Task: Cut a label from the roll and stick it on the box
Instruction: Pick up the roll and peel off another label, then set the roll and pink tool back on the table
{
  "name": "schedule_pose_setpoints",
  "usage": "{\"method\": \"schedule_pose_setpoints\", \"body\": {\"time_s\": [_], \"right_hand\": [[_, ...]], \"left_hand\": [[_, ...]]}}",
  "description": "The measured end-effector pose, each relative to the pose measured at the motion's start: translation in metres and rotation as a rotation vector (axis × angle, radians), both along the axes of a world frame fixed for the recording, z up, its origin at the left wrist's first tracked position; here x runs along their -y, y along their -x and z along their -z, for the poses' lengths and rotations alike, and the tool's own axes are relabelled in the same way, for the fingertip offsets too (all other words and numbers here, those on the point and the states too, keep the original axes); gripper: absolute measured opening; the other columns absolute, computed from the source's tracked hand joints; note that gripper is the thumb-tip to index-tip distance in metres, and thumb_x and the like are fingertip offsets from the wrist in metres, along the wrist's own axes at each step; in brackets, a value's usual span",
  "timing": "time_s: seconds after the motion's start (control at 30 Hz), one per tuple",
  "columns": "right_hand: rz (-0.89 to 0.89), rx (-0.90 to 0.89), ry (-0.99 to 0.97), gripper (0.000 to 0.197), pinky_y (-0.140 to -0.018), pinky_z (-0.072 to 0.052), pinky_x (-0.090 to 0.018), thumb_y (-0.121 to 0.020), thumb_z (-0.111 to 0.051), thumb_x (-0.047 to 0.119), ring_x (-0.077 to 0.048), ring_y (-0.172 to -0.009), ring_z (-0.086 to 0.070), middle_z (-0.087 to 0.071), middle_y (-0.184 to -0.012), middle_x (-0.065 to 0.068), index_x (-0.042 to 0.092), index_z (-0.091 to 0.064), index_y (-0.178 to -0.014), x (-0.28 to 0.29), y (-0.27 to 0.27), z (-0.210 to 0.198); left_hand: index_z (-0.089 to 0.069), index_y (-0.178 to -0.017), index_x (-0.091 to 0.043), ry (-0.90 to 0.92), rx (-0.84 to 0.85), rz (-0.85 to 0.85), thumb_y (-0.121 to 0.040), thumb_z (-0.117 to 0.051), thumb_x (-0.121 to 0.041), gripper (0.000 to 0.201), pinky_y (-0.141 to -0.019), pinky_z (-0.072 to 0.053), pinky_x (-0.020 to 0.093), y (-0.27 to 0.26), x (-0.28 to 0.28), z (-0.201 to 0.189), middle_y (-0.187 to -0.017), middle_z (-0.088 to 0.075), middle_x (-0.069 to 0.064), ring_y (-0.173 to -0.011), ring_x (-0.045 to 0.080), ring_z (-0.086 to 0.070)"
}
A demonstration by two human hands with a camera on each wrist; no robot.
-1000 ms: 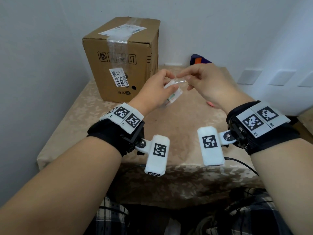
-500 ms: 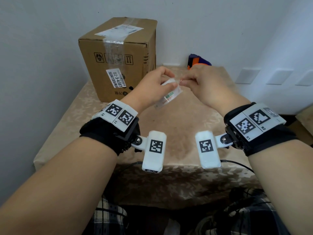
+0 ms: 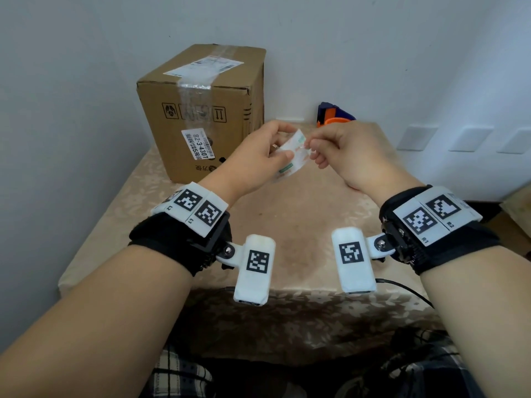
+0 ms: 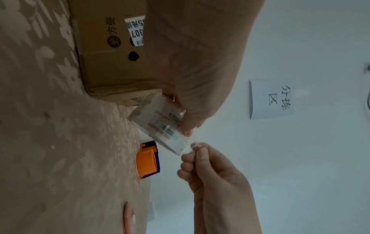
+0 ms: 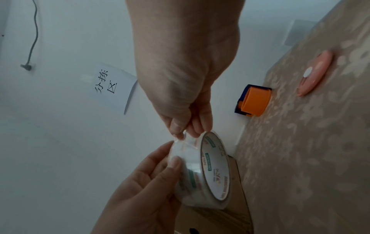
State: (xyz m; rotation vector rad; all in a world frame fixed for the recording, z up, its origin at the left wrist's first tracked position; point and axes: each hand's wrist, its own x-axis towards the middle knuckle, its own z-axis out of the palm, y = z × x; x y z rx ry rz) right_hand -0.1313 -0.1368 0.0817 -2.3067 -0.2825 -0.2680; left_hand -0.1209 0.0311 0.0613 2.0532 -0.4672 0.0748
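A roll of clear tape (image 3: 290, 160) with green and orange print is held above the table. My left hand (image 3: 260, 152) grips it, thumb on the outer face. My right hand (image 3: 311, 146) pinches the tape's loose end (image 5: 181, 136) at the roll's top edge, between thumb and forefinger. The right wrist view shows the roll (image 5: 208, 171) side-on with its hollow core. The cardboard box (image 3: 207, 110) stands at the table's back left, taped over the top, with a white barcode label on its front.
An orange and blue tape dispenser (image 3: 334, 116) sits against the back wall. A pink round cutter (image 5: 314, 74) lies on the patterned tablecloth (image 3: 287, 214), right of my hands. A paper note (image 5: 112, 85) hangs on the wall. A black cable (image 3: 408, 288) trails off the table's front right.
Both hands stay together above the table with the roll. My right fingers have closed in on the roll's top edge and now pinch the tape end. The roll has tilted slightly.
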Motion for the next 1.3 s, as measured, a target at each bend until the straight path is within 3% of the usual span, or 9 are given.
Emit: {"method": "schedule_pose_setpoints", "body": {"time_s": [0.13,0.2,0.3,0.43,0.63,0.83,1.1,1.2,1.3], "right_hand": [[0.059,-0.055,0.05,0.019,-0.08,-0.051,-0.013,-0.098,-0.044,0.013,-0.013,-0.071,-0.054,-0.055,-0.075,0.004,0.012,-0.062,-0.093,0.003,-0.01,0.009],[0.07,-0.107,-0.087,0.018,-0.075,-0.057,-0.024,-0.097,-0.045,0.01,-0.017,-0.079,-0.057,-0.057,-0.083,-0.003,0.01,-0.063,-0.097,0.007,-0.016,0.015],[0.103,-0.203,-0.419,0.024,-0.052,-0.052,-0.006,-0.098,-0.047,0.014,-0.02,-0.083,-0.063,-0.059,-0.112,-0.013,0.006,-0.059,-0.117,0.009,-0.017,0.014],[0.12,-0.472,-0.748,0.05,-0.074,-0.061,-0.036,-0.089,-0.058,0.044,-0.029,-0.085,-0.07,-0.062,-0.112,-0.013,0.009,-0.05,-0.124,-0.001,-0.019,0.009],[0.209,-0.399,-0.869,0.035,-0.069,-0.061,-0.033,-0.086,-0.057,0.008,-0.033,-0.097,-0.067,-0.059,-0.115,-0.015,0.006,-0.051,-0.121,-0.016,-0.031,0.009],[0.193,-0.408,-0.969,0.042,-0.076,-0.059,-0.033,-0.088,-0.063,0.017,-0.019,-0.081,-0.06,-0.051,-0.094,-0.005,0.003,-0.049,-0.125,-0.013,-0.046,0.009],[0.284,-0.385,-0.873,0.054,-0.069,-0.058,-0.028,-0.088,-0.063,0.018,-0.03,-0.109,-0.06,-0.053,-0.123,-0.017,0.0,-0.041,-0.134,-0.018,-0.073,0.014],[0.293,-0.399,-0.861,0.051,-0.067,-0.059,-0.029,-0.088,-0.064,0.017,-0.03,-0.104,-0.062,-0.057,-0.117,-0.017,-0.002,-0.045,-0.13,-0.02,-0.087,0.017],[0.263,-0.404,-0.846,0.04,-0.071,-0.059,-0.034,-0.087,-0.064,0.014,-0.028,-0.091,-0.063,-0.062,-0.099,-0.015,-0.004,-0.053,-0.121,-0.021,-0.101,0.019]], "left_hand": [[-0.056,-0.122,-0.014,-0.188,0.069,-0.086,-0.093,-0.057,-0.018,0.029,-0.039,-0.034,0.002,-0.005,0.012,-0.003,-0.09,-0.059,-0.003,-0.054,0.0,-0.047],[-0.061,-0.11,-0.013,-0.316,0.114,-0.135,-0.091,-0.059,-0.023,0.022,-0.059,-0.044,0.013,-0.011,0.014,-0.006,-0.095,-0.065,0.001,-0.072,0.011,-0.06],[-0.062,-0.1,-0.012,-0.469,0.161,-0.163,-0.09,-0.06,-0.026,0.017,-0.076,-0.047,0.033,-0.019,0.011,-0.007,-0.096,-0.068,0.004,-0.089,0.021,-0.062],[-0.062,-0.098,-0.014,-0.566,0.325,-0.083,-0.091,-0.056,-0.026,0.015,-0.067,-0.044,0.03,-0.017,0.013,-0.007,-0.092,-0.069,0.004,-0.085,0.022,-0.063],[-0.068,-0.097,-0.021,-0.887,0.848,-0.192,-0.078,-0.055,-0.051,0.039,-0.101,-0.023,0.044,-0.02,0.002,-0.029,-0.109,-0.069,0.001,-0.111,0.028,-0.061],[-0.036,-0.136,-0.025,-1.152,0.444,-0.387,-0.079,-0.059,-0.06,0.071,-0.11,-0.026,0.059,-0.047,-0.037,-0.054,-0.145,-0.039,0.014,-0.134,0.037,-0.035],[-0.046,-0.128,-0.018,-1.111,0.432,-0.447,-0.086,-0.061,-0.042,0.051,-0.11,-0.022,0.055,-0.069,-0.042,-0.049,-0.145,-0.04,0.009,-0.135,0.033,-0.035],[-0.051,-0.127,-0.015,-1.067,0.602,-0.366,-0.091,-0.053,-0.022,0.037,-0.114,-0.012,0.053,-0.071,-0.032,-0.04,-0.154,-0.029,0.01,-0.144,0.03,-0.02],[-0.049,-0.131,-0.012,-1.068,0.663,-0.11,-0.096,-0.044,-0.019,0.037,-0.102,-0.032,0.041,-0.074,-0.005,-0.023,-0.149,-0.037,0.009,-0.133,0.03,-0.037]]}}
